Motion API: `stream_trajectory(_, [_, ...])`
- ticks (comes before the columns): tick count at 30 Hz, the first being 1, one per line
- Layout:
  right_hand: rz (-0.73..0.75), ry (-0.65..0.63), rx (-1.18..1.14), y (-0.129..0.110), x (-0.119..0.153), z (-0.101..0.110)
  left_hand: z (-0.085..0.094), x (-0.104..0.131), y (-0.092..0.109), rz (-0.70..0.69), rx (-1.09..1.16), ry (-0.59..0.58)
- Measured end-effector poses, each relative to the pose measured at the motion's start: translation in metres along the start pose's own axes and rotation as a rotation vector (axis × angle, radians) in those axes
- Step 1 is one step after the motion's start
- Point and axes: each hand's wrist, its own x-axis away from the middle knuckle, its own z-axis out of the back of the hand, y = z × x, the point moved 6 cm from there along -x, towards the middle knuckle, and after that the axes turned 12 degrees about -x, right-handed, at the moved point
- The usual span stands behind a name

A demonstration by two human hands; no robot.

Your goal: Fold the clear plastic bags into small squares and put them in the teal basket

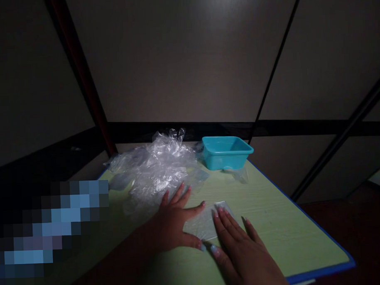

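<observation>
Head view: clear plastic piece point(205, 225) laid flat on the pale green worktop point(274, 222), toward the near side, between the two hands and partly beneath both; folded bag or single sheet, not possible to tell. Left hand point(171, 228): palm down, at the left end of the clear plastic piece; fingers point(194, 210) spread wide, thumb along the near edge of the plastic, nothing pinched. Right hand point(246, 250): palm down, at the right end of the clear plastic piece; fingers point(230, 229) extended and laid flat, middle ones pressed together, thumb and little finger set apart, nothing pinched. Tips of both thumbs: close to each other, by the near edge of the plastic.

Beyond the left hand: large loose heap of crumpled clear plastic point(165, 160), spread over the far left part of the worktop; number of pieces not discernible. Right of the heap: turquoise rectangular basin point(226, 158), upright, open at the top, near the far end of the worktop. At the near side of the basin, close to its base: small transparent piece point(241, 175). Along the worktop rim: blue edging point(325, 271). Behind: dim grey-brown panels point(181, 68), crossed by a dark horizontal band point(295, 127).
</observation>
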Motion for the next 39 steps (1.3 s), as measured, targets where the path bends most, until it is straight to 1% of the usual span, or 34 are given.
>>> stream_trajectory(4, [-0.057, 0.016, 0.034, 0.011, 0.004, 0.002, -0.001, -0.001, 0.001, 0.006, -0.013, 0.001])
stream_trajectory(8, [-0.094, 0.044, 0.057, 0.021, 0.007, 0.002, -0.002, -0.002, 0.0, 0.04, -0.041, 0.039])
stream_trajectory(11, [-0.113, 0.052, 0.067, 0.025, 0.007, 0.004, 0.0, -0.001, 0.002, 0.025, -0.029, 0.016])
stream_trajectory(14, [-0.094, 0.075, 0.06, 0.019, 0.004, 0.009, 0.001, 0.0, 0.002, 0.004, -0.008, 0.004])
stream_trajectory(18, [0.02, 0.092, 0.014, -0.004, -0.004, 0.013, -0.001, -0.001, -0.001, -0.007, -0.021, 0.035])
stream_trajectory(20, [0.05, 0.072, -0.009, -0.013, -0.009, 0.009, -0.003, -0.001, -0.002, -0.026, -0.02, 0.039])
stream_trajectory(23, [0.022, 0.041, -0.007, -0.015, -0.016, -0.001, -0.004, 0.0, -0.003, -0.052, -0.001, 0.045])
stream_trajectory(25, [-0.008, 0.041, 0.013, -0.012, -0.02, -0.007, -0.005, 0.001, -0.004, -0.047, 0.012, 0.046])
stream_trajectory(28, [-0.02, 0.076, 0.033, -0.006, -0.024, -0.012, -0.007, 0.0, -0.006, -0.028, 0.028, 0.043])
stream_trajectory(31, [-0.035, 0.105, 0.035, 0.001, -0.026, -0.012, -0.007, 0.001, -0.006, -0.027, 0.049, 0.051])
stream_trajectory(36, [-0.087, 0.076, 0.06, 0.013, -0.025, -0.01, -0.008, 0.002, -0.007, -0.033, 0.063, 0.058])
stream_trajectory(39, [-0.121, 0.084, 0.083, 0.021, -0.023, -0.006, -0.009, 0.002, -0.007, -0.031, 0.06, 0.047])
